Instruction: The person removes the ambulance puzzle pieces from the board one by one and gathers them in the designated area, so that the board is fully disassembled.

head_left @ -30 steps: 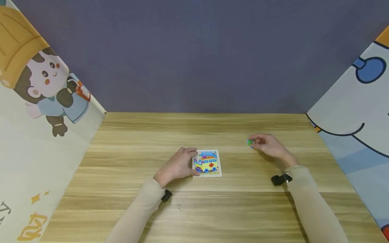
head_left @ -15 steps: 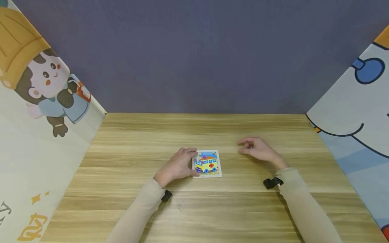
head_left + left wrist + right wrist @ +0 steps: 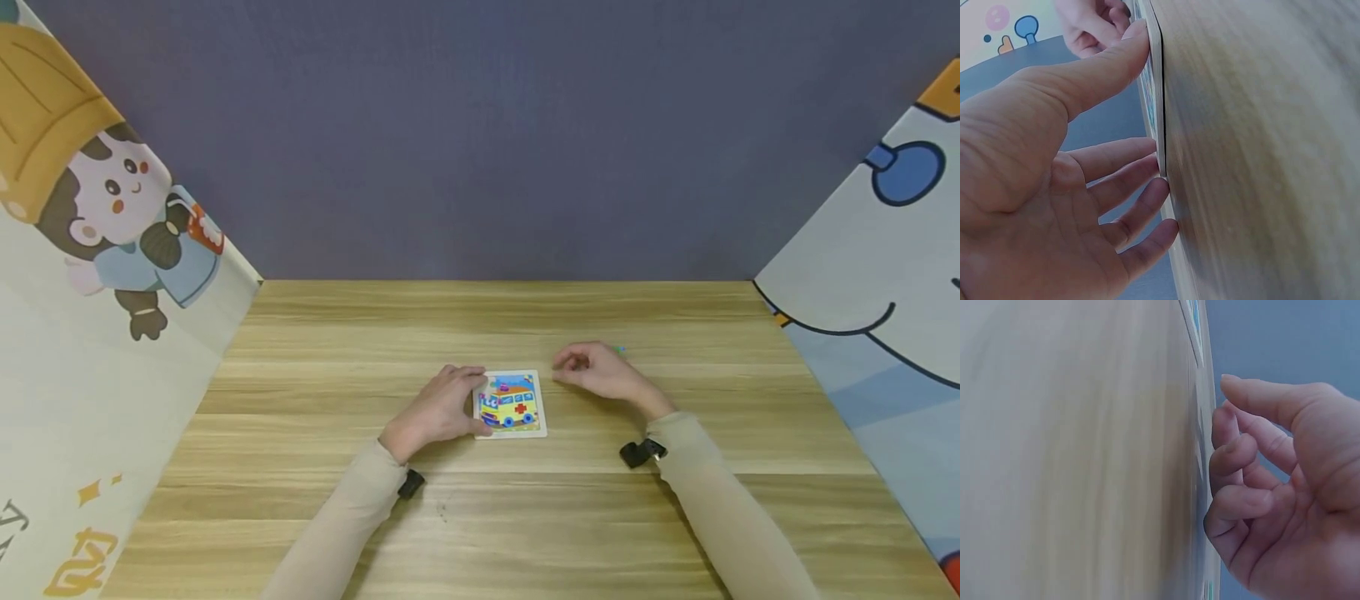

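A flat, square board with a white border and bright print (image 3: 513, 406) lies on the pale wood-grain counter (image 3: 480, 517), between the 2 hands. It is probably light and stiff, perhaps thin wood, likely to slide easily and hard to break; its bare right edge or opposite near and far edges should suit a hold. Being square, it has no clear long axis; the printed yellow ambulance faces left, its roof toward the far side. The left hand (image 3: 441, 404) is spread, thumb at the near-left corner, fingertips around the far-left. The right hand (image 3: 600, 371), near the far-right corner, has loosely curled fingers, nothing visible between them and the thumb; a small green-and-blue piece (image 3: 619, 349) shows just beyond it.
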`<state>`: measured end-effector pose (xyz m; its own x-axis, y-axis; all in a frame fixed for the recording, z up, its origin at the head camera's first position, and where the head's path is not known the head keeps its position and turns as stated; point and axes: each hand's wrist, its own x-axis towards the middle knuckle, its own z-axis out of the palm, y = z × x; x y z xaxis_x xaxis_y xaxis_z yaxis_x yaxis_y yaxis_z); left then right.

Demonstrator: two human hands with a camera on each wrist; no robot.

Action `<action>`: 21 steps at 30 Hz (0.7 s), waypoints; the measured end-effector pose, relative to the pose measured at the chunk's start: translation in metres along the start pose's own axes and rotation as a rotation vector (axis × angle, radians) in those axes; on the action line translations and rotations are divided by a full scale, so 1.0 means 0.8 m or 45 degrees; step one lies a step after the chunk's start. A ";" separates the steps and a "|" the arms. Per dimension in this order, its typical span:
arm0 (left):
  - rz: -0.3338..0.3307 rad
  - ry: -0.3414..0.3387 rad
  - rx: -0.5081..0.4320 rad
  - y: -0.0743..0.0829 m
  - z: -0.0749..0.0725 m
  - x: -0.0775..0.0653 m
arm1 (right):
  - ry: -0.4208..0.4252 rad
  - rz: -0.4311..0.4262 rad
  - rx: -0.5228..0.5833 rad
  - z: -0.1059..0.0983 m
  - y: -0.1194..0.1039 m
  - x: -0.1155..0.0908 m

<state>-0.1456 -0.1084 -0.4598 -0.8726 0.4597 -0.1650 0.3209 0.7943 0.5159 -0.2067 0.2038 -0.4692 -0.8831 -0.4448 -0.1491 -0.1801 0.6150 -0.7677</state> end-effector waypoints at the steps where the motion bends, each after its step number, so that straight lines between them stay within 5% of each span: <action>1: 0.002 0.001 -0.002 0.000 0.000 0.000 | -0.002 -0.005 -0.002 0.004 -0.003 0.002; 21: 0.009 -0.008 -0.024 0.001 -0.002 0.002 | -0.129 -0.068 0.119 0.058 -0.049 0.024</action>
<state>-0.1472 -0.1073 -0.4581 -0.8677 0.4683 -0.1667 0.3204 0.7834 0.5326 -0.1968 0.1408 -0.4708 -0.8244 -0.5414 -0.1651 -0.1804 0.5278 -0.8300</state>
